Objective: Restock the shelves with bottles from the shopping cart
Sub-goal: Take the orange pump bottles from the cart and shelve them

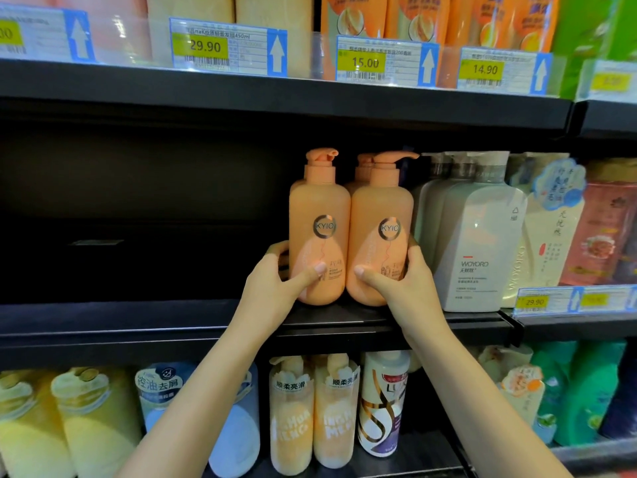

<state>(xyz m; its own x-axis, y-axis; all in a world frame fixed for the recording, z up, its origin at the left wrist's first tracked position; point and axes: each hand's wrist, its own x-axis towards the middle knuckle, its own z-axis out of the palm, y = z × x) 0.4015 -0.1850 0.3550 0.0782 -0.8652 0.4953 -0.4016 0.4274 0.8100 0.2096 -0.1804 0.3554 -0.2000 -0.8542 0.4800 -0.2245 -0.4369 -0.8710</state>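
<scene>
Two orange KYIO pump bottles stand side by side, touching, at centre frame on the front edge of the middle shelf [344, 317]. Left bottle [319, 236]: left hand [275, 281] curled round its lower body, thumb across the label, fingers behind. Right bottle [381, 236]: right hand [403, 281] grips it the same way, mirrored. Low grips probably serve to slide both bases level and keep labels facing out. More orange pumps show directly behind, so these likely form the front of a row. White WOYORO bottles [479, 243] stand just beside, right of centre; the right hand's fingers sit in the narrow gap between. Shelf space at left of frame is dark and unfilled. Price tags [227, 46] line the upper shelf edge. Shopping cart not visible.
</scene>
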